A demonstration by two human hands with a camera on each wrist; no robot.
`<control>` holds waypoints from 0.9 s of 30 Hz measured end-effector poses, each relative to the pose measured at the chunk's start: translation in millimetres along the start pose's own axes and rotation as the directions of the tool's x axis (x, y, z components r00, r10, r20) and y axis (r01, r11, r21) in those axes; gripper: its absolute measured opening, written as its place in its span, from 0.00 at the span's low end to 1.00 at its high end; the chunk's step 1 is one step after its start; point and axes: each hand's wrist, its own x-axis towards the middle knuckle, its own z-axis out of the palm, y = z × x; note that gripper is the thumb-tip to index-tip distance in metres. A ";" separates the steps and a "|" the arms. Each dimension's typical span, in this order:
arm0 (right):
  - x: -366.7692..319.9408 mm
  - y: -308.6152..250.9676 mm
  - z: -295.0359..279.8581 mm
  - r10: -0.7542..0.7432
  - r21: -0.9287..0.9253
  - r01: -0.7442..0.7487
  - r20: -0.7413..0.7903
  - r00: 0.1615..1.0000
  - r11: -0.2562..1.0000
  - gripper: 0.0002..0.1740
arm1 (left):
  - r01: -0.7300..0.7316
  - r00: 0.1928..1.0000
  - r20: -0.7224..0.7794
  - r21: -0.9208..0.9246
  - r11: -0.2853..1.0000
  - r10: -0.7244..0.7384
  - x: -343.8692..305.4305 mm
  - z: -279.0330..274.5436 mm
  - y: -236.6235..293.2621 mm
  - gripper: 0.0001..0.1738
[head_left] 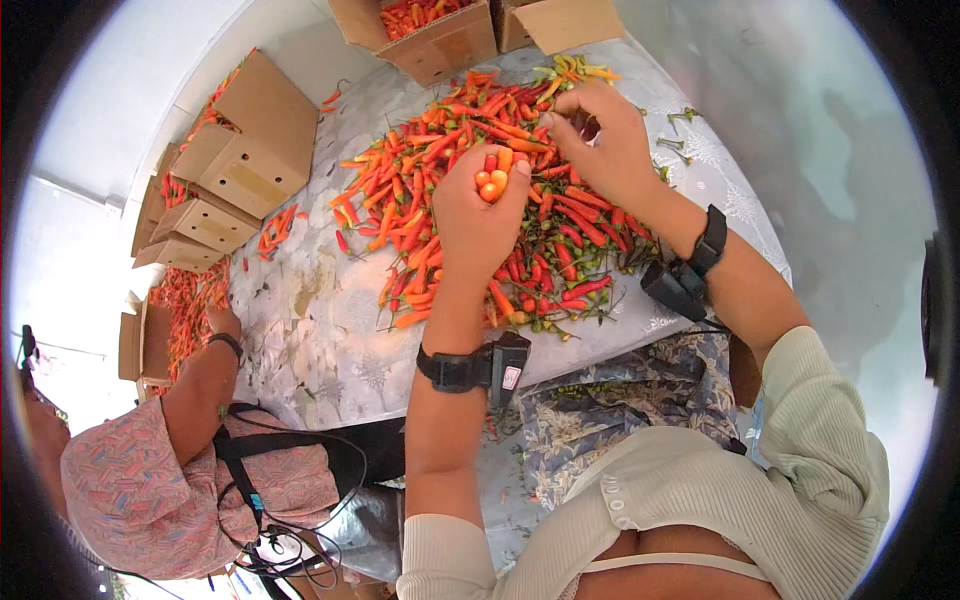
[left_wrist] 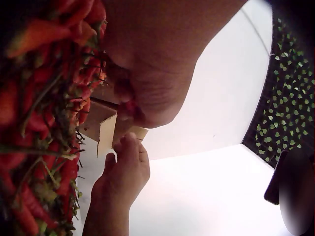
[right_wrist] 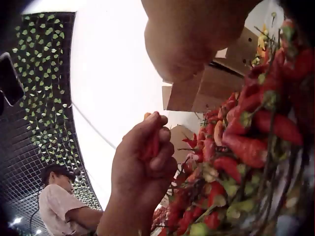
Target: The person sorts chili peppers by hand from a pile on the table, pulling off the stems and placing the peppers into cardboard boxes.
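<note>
My left hand grips a small bunch of chili peppers, their smooth orange and red ends showing above the curled fingers. The right wrist view also shows this fist, with a red chili between its fingers. To the right, my right hand reaches over the far side of the chili pile, thumb and fingers bent and close to the peppers. Seen in the left wrist view, its thumb and forefinger stand apart with no pepper showing between them. The pile mixes red and orange chilies with green stems.
Yellow chilies lie beyond the pile. Cardboard boxes of chilies line the left side, and another box stands at the back. A second person's arm reaches toward chilies at the left. Loose stems dot the patterned tablecloth.
</note>
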 end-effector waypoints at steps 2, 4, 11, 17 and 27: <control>5.0 13.2 -0.6 -0.008 0.015 0.008 0.017 1.000 1.000 0.08 | 0.022 0.999 -0.037 -0.041 0.999 -0.023 0.6 1.5 -5.4 0.11; 5.0 25.0 -1.3 -0.036 -0.039 0.040 0.086 0.996 0.998 0.11 | 0.015 0.996 -0.086 -0.072 0.997 -0.021 1.3 1.7 -3.5 0.12; 6.5 14.9 -15.3 0.123 -0.327 0.112 0.619 0.776 0.938 0.15 | 0.078 0.989 -0.120 -0.048 0.996 -0.083 3.6 -6.6 -1.3 0.16; 10.7 10.2 -27.8 0.105 -0.197 0.067 0.747 0.657 0.978 0.16 | 0.164 0.981 -0.092 -0.103 0.981 -0.173 2.2 -1.6 -6.2 0.16; 1.3 -0.1 -23.8 0.086 -0.268 0.156 0.711 0.698 0.951 0.17 | 0.064 0.992 -0.109 0.006 0.998 -0.063 3.0 -1.4 -10.4 0.16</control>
